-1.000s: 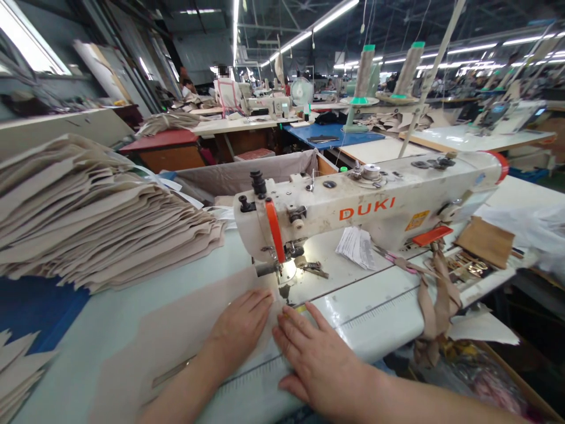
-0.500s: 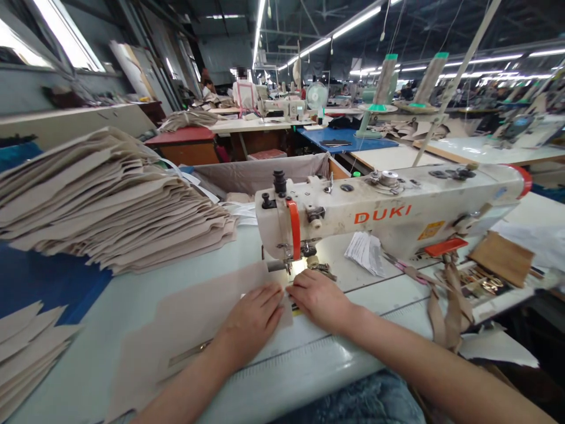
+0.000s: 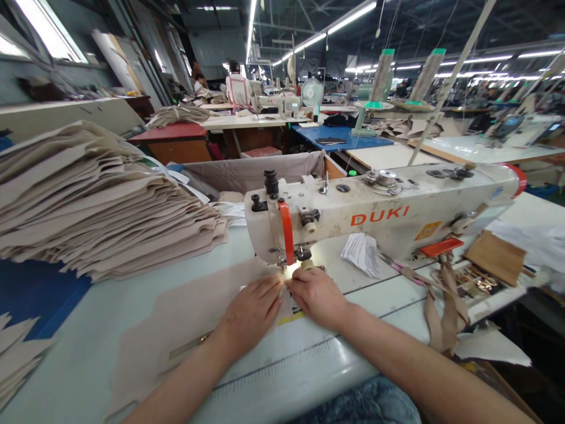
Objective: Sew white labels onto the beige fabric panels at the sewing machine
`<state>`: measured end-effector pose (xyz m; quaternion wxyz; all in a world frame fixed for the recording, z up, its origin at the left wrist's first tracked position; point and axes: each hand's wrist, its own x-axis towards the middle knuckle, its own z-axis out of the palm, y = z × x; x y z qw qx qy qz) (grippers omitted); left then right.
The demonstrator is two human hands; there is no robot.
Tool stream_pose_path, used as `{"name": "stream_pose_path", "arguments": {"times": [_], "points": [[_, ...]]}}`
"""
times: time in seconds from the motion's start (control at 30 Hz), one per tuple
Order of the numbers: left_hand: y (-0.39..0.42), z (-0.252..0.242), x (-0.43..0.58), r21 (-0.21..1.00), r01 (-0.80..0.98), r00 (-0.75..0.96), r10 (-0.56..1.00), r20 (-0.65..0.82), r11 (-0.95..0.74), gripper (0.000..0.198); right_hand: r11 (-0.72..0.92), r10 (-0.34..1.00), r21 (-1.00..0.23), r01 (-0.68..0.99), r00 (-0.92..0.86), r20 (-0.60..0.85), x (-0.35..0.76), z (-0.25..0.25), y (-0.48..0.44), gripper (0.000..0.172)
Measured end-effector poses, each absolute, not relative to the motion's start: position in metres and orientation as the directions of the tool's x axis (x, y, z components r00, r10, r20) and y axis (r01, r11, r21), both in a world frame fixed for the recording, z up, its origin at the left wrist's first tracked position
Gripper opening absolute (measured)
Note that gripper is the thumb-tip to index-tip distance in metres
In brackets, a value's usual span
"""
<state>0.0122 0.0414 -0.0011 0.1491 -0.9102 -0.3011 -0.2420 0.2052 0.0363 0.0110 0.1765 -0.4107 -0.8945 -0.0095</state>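
Observation:
A thin beige fabric panel (image 3: 189,300) lies on the pale sewing table, its right part by the needle of a white sewing machine (image 3: 335,218) marked DUKI. My left hand (image 3: 251,309) rests flat on the panel with fingers stretched toward the needle. Just right of it, my right hand (image 3: 320,297) has its fingers curled and pinched down at the panel's edge, below the lit presser foot area. The fingertips nearly meet. A narrow slot (image 3: 188,347) with a brassy piece in it shows in the panel, partly behind my left forearm.
A tall stack of beige fabric pieces (image 3: 110,206) stands at the left. Right of the needle lie white paper slips (image 3: 362,254), scissors (image 3: 399,265) and beige strips (image 3: 445,306). A cloth-lined bin (image 3: 256,171) sits behind the machine. A person (image 3: 238,91) is farther back.
The view has turned slightly right, so the machine and stack sit farther left in the picture. Both hands stay close to the needle, with the fabric panel still beneath my left hand.

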Motion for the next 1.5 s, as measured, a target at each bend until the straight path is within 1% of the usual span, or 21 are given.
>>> {"name": "stream_pose_path", "arguments": {"times": [0.13, 0.3, 0.43, 0.57, 0.73, 0.9, 1.0, 1.13, 1.23, 1.37, 1.5], "points": [[0.047, -0.003, 0.012, -0.139, 0.611, 0.708, 0.46, 0.535, -0.779, 0.036, 0.651, 0.744, -0.154, 0.743, -0.585, 0.323, 0.205, 0.01, 0.038, 0.019], [0.051, -0.005, 0.011, -0.118, 0.62, 0.707, 0.488, 0.511, -0.775, 0.033, 0.65, 0.744, -0.154, 0.744, -0.582, 0.33, 0.204, 0.009, 0.038, 0.021], [0.052, -0.003, 0.012, -0.149, 0.602, 0.722, 0.454, 0.523, -0.785, 0.034, 0.644, 0.745, -0.164, 0.747, -0.565, 0.354, 0.204, 0.008, 0.038, 0.021], [0.053, -0.002, 0.013, -0.163, 0.595, 0.736, 0.451, 0.506, -0.787, 0.034, 0.654, 0.735, -0.164, 0.739, -0.569, 0.368, 0.204, 0.007, 0.039, 0.021], [0.052, -0.003, 0.012, -0.153, 0.604, 0.735, 0.472, 0.487, -0.782, 0.033, 0.645, 0.747, -0.169, 0.745, -0.569, 0.345, 0.205, 0.009, 0.039, 0.021], [0.053, -0.002, 0.013, -0.148, 0.594, 0.735, 0.458, 0.5, -0.791, 0.031, 0.638, 0.754, -0.174, 0.75, -0.564, 0.336, 0.205, 0.01, 0.038, 0.022], [0.058, -0.001, 0.012, -0.119, 0.594, 0.733, 0.474, 0.488, -0.796, 0.03, 0.636, 0.754, -0.167, 0.753, -0.563, 0.338, 0.204, 0.009, 0.038, 0.022], [0.066, -0.001, 0.012, -0.039, 0.649, 0.703, 0.579, 0.414, -0.76, 0.03, 0.626, 0.759, -0.139, 0.767, -0.559, 0.333, 0.205, 0.007, 0.037, 0.021], [0.07, 0.0, 0.014, -0.01, 0.674, 0.679, 0.614, 0.402, -0.739, 0.03, 0.623, 0.759, -0.138, 0.77, -0.552, 0.346, 0.207, 0.006, 0.036, 0.018], [0.067, 0.001, 0.013, 0.017, 0.695, 0.658, 0.645, 0.389, -0.719, 0.028, 0.636, 0.738, -0.148, 0.757, -0.541, 0.403, 0.208, 0.005, 0.034, 0.019], [0.04, -0.002, -0.005, 0.067, 0.727, 0.613, 0.69, 0.386, -0.683, 0.029, 0.666, 0.702, -0.178, 0.724, -0.529, 0.477, 0.21, 0.001, 0.03, 0.02]]}}
